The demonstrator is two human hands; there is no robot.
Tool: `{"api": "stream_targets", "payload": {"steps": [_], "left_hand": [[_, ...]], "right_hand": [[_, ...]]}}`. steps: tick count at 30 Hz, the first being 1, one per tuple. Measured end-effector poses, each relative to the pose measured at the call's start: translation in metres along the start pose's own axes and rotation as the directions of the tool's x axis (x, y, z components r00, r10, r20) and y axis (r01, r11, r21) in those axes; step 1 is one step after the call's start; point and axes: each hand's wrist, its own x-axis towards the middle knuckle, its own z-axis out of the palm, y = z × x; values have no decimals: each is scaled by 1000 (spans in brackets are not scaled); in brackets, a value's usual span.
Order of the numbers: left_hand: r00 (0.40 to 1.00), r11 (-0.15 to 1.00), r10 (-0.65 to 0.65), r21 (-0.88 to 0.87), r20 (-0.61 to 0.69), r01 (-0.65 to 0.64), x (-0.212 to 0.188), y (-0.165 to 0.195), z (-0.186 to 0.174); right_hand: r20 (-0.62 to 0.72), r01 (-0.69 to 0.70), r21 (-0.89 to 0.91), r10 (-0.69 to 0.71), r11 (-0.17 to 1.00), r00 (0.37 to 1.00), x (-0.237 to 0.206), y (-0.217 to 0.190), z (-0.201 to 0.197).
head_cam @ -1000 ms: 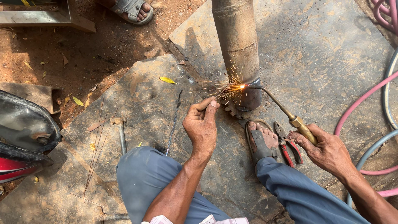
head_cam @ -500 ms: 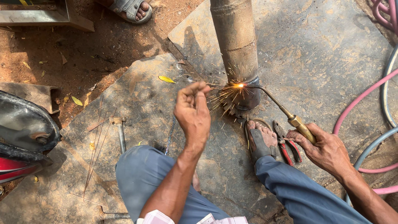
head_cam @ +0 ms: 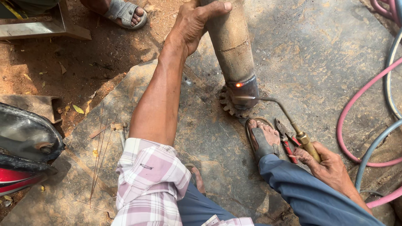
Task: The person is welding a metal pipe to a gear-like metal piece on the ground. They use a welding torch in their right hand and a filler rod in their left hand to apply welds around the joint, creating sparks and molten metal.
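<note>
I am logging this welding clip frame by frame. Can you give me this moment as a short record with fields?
Left hand: left hand grips the upper part of the upright metal pipe
Right hand: right hand holds the brass torch
Torch tip: at the pipe's lower end, beside a glowing spot
Pipe base: toothed gear
Near right foot: red-handled pliers
Ground: stone slab, thin rods, pink hose
</note>
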Motion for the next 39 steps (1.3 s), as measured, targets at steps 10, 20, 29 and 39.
{"api": "stream_targets", "payload": {"steps": [10,20,29,39], "left_hand": [[885,941,264,303,-384,-149,17,0,69],[907,914,106,398,-407,72,6,8,44],[811,984,54,-108,-583,-142,-102,37,46],[751,924,-81,-333,-656,-191,-200,-14,64]], "right_hand": [[-112,-49,53,55,997,992,-2,24,-37],[-44,-32,47,34,998,998,25,-5,-18],[-7,-157,7,157,988,988,30,-38,-26],[-4,-181,-47,181,982,983,31,-49,-9]]}}
